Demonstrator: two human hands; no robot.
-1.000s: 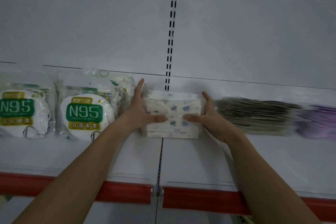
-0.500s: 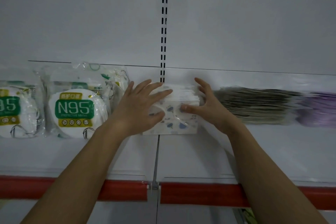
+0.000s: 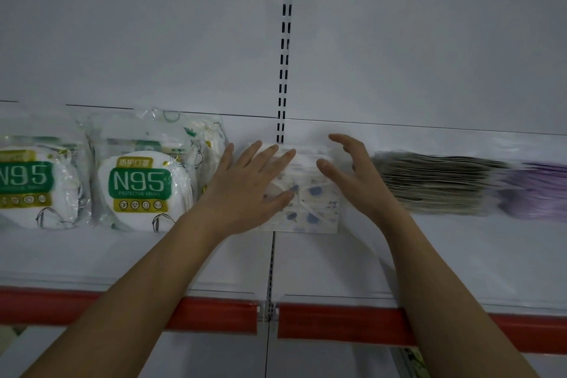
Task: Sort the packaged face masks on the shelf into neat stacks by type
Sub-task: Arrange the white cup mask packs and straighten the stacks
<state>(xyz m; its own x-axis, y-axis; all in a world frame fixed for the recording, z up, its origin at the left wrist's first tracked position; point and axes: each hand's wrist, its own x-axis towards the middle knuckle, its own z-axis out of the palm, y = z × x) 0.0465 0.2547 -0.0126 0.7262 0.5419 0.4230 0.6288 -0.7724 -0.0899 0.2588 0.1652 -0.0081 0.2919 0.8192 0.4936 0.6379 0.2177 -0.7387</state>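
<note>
The shelf (image 3: pixel 429 261) carries four sorts in a row along its back edge. From the left end stand two N95 packs (image 3: pixel 139 190), then the patterned stack (image 3: pixel 306 196) at the middle seam, a grey stack (image 3: pixel 435 184), and purple masks (image 3: pixel 540 190) at the right end. Sorting looks nearly done; the patterned stack wants squaring. The left hand (image 3: pixel 248 190) lies flat on it, fingers straight. The right hand (image 3: pixel 352 175) hovers beside it, fingers loosely spread, holding nothing.

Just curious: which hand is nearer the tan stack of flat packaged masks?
The right hand, hovering just left of the tan stack. The left hand lies farther left, on the white blue-patterned mask stack.
</note>
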